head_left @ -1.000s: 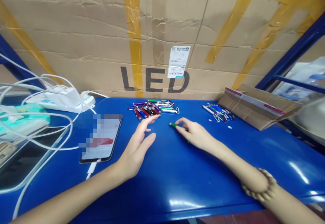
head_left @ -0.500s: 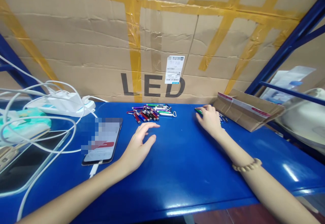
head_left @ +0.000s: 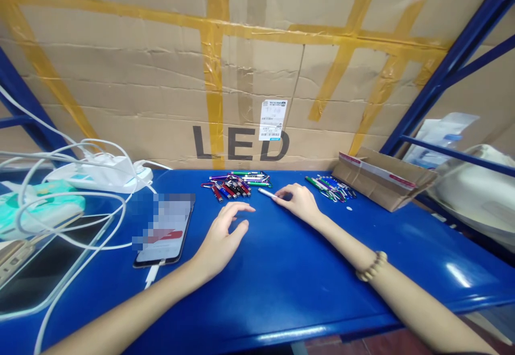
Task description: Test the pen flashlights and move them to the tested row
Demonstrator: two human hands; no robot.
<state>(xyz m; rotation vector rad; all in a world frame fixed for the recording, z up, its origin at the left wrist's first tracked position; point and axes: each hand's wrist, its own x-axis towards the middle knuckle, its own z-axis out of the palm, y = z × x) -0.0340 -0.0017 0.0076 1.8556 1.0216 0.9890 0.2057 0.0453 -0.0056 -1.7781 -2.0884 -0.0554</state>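
Silver stick (head_left: 266,192): 1, pinched in right hand (head_left: 300,203) | left hand (head_left: 219,239): loosely spread | stick piles (head_left: 231,187): 2

The left forearm (head_left: 140,309), bare, enters from 8 o'clock and slants up toward 2 o'clock. Its wrist (head_left: 193,273) runs nearly straight into the left hand (head_left: 220,242), which grips nothing: the fingers (head_left: 239,207) curve gently toward 2 o'clock, and the left thumb (head_left: 240,230) stands apart, leaving a gap. The right forearm (head_left: 410,290), also bare, comes in from 4 o'clock and aims at 10 o'clock. The right hand (head_left: 302,204) reaches farther forward, back uppermost, fingers bent and pinching with the right thumb (head_left: 284,203) toward 9 o'clock. The hands are apart.
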